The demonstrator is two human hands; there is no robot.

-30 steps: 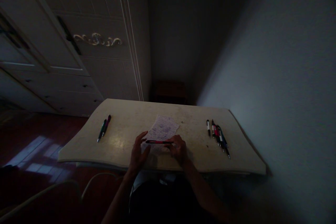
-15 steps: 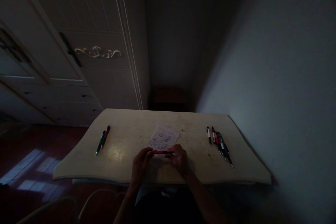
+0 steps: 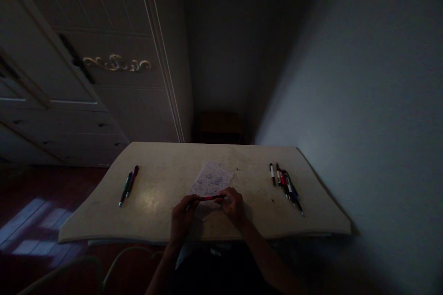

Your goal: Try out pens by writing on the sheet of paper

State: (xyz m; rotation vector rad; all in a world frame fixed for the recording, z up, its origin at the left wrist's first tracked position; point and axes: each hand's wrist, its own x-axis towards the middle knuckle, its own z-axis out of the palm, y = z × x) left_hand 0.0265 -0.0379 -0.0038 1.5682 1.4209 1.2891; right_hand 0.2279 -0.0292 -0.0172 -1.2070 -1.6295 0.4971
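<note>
A red and black pen (image 3: 208,198) is held level between my two hands, over the near part of a scribbled sheet of paper (image 3: 212,179). My left hand (image 3: 182,214) is closed on the pen's left end. At its right end, the fingers of my right hand (image 3: 234,206) pinch it. The paper lies on the pale table (image 3: 162,179), its lower part partly hidden by my hands and the pen.
Left on the table lie a green pen (image 3: 125,189) and a purple pen (image 3: 132,180), side by side. Several pens (image 3: 288,185) form a loose group at the right. A white wardrobe (image 3: 138,106) stands beyond on the left, a wall (image 3: 346,101) on the right.
The pen has tilted slightly, its right end now a little higher. My view has shifted a bit, so the table appears farther left.
</note>
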